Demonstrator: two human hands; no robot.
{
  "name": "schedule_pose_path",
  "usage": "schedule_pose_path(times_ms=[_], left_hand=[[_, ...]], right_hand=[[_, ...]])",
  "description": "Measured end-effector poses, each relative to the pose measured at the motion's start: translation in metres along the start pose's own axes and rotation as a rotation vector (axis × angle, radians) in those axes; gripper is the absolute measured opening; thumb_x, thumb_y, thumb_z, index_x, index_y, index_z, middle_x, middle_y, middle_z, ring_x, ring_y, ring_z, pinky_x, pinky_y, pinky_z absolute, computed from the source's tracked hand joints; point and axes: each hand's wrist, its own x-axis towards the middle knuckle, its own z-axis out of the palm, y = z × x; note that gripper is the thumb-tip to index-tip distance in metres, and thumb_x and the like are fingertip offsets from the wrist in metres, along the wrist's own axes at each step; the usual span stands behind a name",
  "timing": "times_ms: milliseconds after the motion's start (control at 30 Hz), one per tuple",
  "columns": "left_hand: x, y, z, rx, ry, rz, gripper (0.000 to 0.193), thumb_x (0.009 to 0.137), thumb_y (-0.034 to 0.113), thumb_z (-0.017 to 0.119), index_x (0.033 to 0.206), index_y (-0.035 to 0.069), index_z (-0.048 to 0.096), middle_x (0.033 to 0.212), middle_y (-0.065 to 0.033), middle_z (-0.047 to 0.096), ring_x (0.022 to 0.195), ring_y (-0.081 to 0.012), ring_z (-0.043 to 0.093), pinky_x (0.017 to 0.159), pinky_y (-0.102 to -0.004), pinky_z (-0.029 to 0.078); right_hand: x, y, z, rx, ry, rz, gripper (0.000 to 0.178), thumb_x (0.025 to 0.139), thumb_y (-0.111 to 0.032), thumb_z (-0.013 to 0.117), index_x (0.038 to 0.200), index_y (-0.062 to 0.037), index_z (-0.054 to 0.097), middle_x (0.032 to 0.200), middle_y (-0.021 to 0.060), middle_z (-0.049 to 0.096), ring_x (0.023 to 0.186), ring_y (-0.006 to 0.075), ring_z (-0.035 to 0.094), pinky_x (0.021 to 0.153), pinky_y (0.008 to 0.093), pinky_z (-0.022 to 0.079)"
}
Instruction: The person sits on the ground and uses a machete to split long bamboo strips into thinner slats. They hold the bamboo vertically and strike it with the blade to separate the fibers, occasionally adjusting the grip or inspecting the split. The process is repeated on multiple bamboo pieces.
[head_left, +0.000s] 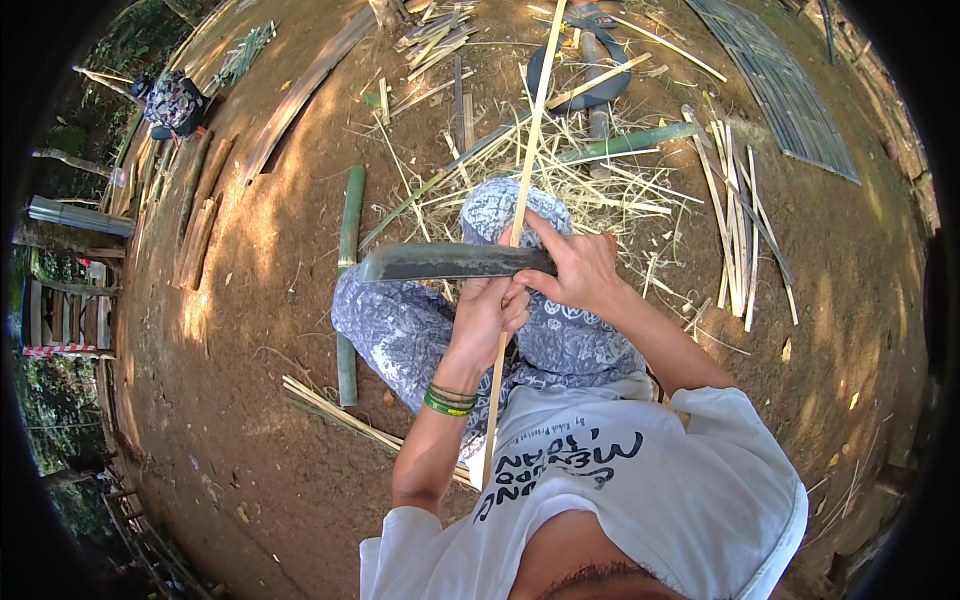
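Left hand [488, 312]: fingers closed around long thin pale bamboo strip [530, 160], which runs from near to far. Right hand [585, 268]: closed on handle end of broad dark metal knife [440, 262]; blade crosses strip, tip toward left. Farther: pale curly shavings [625, 182]. Left: green bamboo pole [351, 215]. Right: pale split sticks [738, 225].

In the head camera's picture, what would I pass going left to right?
Brown poles on the ground → upright-lying green bamboo pole → broad knife blade → right hand → loose pale strips.
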Motion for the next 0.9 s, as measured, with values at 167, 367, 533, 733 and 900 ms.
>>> schedule_pose_path(times_ms=[167, 367, 533, 733, 900], left_hand=[[-0.026, -0.014, -0.003, 0.07, -0.059, -0.05, 0.047, 0.108, 0.017, 0.042, 0.154, 0.017, 0.034, 0.073, 0.0053, 0.035, 0.052, -0.0022, 0.029, 0.044, -0.0182, 0.024], [0.007, -0.003, 0.007, -0.016, -0.06, -0.008, 0.045, 0.108, 0.016, 0.041, 0.153, 0.019, 0.037, 0.071, 0.0059, 0.033, 0.052, -0.0032, 0.029, 0.045, -0.0198, 0.025], [0.014, -0.002, 0.006, 0.019, -0.072, -0.021, 0.045, 0.108, 0.016, 0.041, 0.153, 0.019, 0.037, 0.071, 0.0053, 0.034, 0.052, -0.0032, 0.029, 0.044, -0.0202, 0.025], [-0.018, -0.016, -0.005, 0.12, -0.085, -0.052, 0.049, 0.108, 0.017, 0.041, 0.156, 0.017, 0.031, 0.072, 0.0043, 0.034, 0.05, -0.0036, 0.028, 0.043, -0.0186, 0.024], [0.015, 0.001, 0.001, 0.041, -0.026, -0.037, 0.046, 0.108, 0.016, 0.039, 0.154, 0.018, 0.034, 0.069, 0.0055, 0.033, 0.051, -0.0035, 0.028, 0.044, -0.0196, 0.025]], right_hand=[[0.002, 0.039, 0.015, 0.077, 0.145, 0.121, 0.073, 0.089, -0.063, 0.057, 0.143, -0.0135, 0.05, 0.054, 0.0172, 0.058, 0.051, 0.038, 0.063, 0.05, 0.0498, 0.048], [0.001, 0.005, -0.014, 0.045, -0.075, 0.042, 0.089, 0.086, -0.069, 0.058, 0.142, -0.0001, 0.046, 0.051, 0.0179, 0.056, 0.048, 0.0379, 0.061, 0.048, 0.0481, 0.048], [0.004, 0.008, -0.015, 0.007, -0.071, 0.092, 0.083, 0.087, -0.067, 0.058, 0.142, -0.0053, 0.049, 0.053, 0.0195, 0.057, 0.051, 0.0395, 0.063, 0.05, 0.0487, 0.049], [0.011, 0.035, -0.01, 0.041, -0.069, 0.235, 0.074, 0.09, -0.063, 0.056, 0.14, -0.0081, 0.053, 0.058, 0.0216, 0.06, 0.058, 0.0423, 0.065, 0.056, 0.0511, 0.051], [0.014, 0.011, -0.028, -0.003, -0.177, 0.102, 0.085, 0.089, -0.067, 0.055, 0.145, -0.0032, 0.046, 0.055, 0.0221, 0.058, 0.054, 0.0426, 0.063, 0.055, 0.0509, 0.05]])
